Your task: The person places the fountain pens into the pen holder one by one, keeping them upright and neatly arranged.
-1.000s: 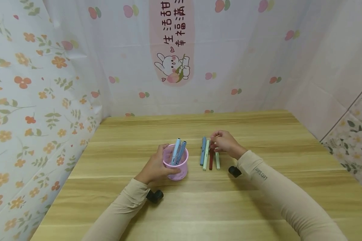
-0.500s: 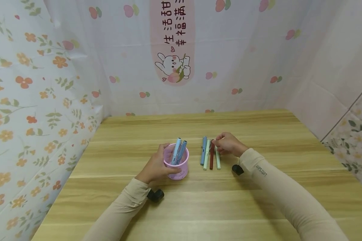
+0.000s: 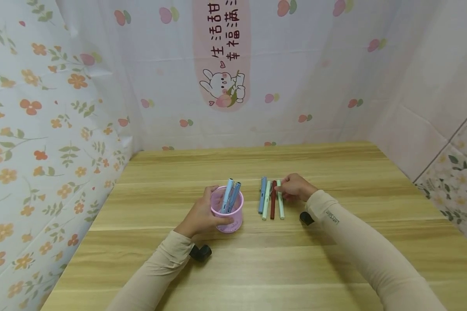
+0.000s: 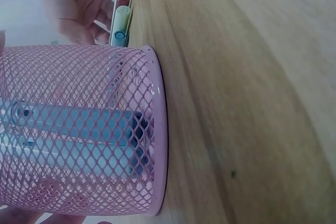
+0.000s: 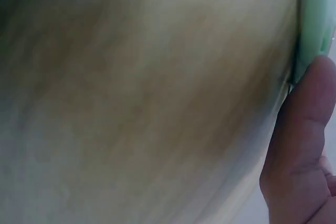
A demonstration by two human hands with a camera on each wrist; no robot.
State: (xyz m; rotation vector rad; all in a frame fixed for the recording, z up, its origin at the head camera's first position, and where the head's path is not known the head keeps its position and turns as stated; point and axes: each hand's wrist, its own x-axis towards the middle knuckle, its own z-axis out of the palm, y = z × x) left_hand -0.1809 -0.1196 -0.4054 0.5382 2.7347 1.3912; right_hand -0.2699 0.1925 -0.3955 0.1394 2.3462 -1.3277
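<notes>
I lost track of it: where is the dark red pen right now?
In the head view, the dark red pen lies on the table to the right of the pink mesh cup, between two pale green pens.

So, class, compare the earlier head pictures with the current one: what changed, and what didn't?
The right hand shifted slightly right: its fingers were over the top of the red pen and now touch the rightmost green pen; whether they grip it is unclear. The red pen's top is now uncovered. Unchanged: the left hand holds the cup with two blue pens inside.
</notes>
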